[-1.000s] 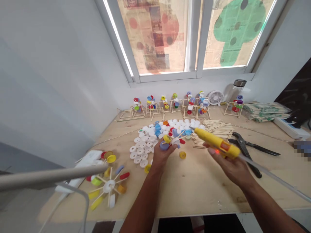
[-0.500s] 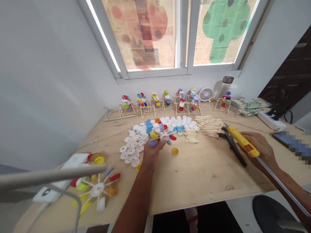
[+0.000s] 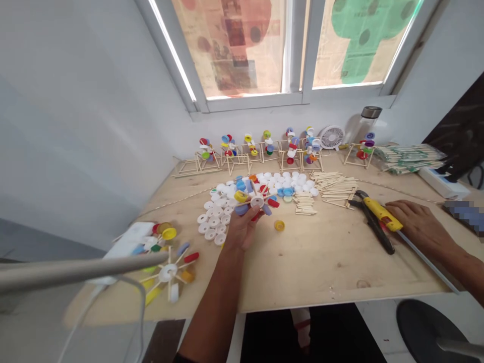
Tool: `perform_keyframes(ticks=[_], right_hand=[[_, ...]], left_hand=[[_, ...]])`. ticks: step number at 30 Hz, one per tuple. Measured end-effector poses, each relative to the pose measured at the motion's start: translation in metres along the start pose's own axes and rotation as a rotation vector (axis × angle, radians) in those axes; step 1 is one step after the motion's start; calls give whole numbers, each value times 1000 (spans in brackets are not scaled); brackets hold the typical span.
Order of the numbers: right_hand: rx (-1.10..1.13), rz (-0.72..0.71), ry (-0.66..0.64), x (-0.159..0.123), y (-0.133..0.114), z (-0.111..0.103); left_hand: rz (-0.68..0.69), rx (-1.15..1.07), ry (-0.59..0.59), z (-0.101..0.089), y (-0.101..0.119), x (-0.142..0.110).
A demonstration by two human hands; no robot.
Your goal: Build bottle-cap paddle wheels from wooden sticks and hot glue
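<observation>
My left hand (image 3: 244, 227) is closed on a small wheel (image 3: 257, 201) made of a white bottle cap hub, wooden sticks and coloured caps at the stick ends. My right hand (image 3: 421, 227) is at the yellow glue gun (image 3: 383, 214), its fingers on the gun's far side and a long glue stick (image 3: 429, 264) running out of the back. The gun's grip is hidden by the hand. A black-handled tool, perhaps pliers (image 3: 378, 234), lies beside the gun. One loose yellow cap (image 3: 279, 225) sits just right of my left hand.
White caps (image 3: 214, 221) and wooden stick piles (image 3: 333, 187) spread across the table (image 3: 302, 267). Stick frames with cap wheels (image 3: 291, 151) line the wall beside a fan (image 3: 332, 137). A larger cap wheel (image 3: 168, 273) lies left, behind a grey bar (image 3: 86, 265). A power strip (image 3: 444, 182) is at right.
The glue gun and my right hand have come down closer to the tabletop beside the black-handled tool. My left hand still holds the wheel. The whole view has shifted slightly.
</observation>
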State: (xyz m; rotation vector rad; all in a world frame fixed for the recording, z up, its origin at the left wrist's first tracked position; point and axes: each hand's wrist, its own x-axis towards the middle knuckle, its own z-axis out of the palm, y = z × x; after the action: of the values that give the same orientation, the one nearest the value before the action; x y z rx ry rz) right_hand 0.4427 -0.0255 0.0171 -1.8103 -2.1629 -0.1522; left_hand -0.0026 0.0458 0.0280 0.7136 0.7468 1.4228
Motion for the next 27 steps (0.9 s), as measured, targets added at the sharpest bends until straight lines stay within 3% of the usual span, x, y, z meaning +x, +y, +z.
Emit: perform_keyframes(ticks=[3,6,8,11,12,15,19,23,27], right_hand=[[-42,10,-27,-2,6,-5],[-86,16,48,-2,-6,-19],[-66,24,151,1,-30,-27],[102,39,213,11,-90,-25],[216,35,195,17,-113,-20],[470,-16,-67,37,-180,4],[409,-60,-208,66,-240,32],[166,-82,-236,81,-266,47],[114,-112,-214,84,-268,55]], left_hand=[[5,6,1,0,1,1],[7,-20,9,1,2,0],[10,-43,14,2,4,-2],[16,-59,12,4,6,-3],[19,-63,13,4,6,-3],[24,-86,21,3,5,-1],[29,-116,9,0,3,2],[35,-129,-14,0,4,1],[37,-121,-30,2,6,-1]])
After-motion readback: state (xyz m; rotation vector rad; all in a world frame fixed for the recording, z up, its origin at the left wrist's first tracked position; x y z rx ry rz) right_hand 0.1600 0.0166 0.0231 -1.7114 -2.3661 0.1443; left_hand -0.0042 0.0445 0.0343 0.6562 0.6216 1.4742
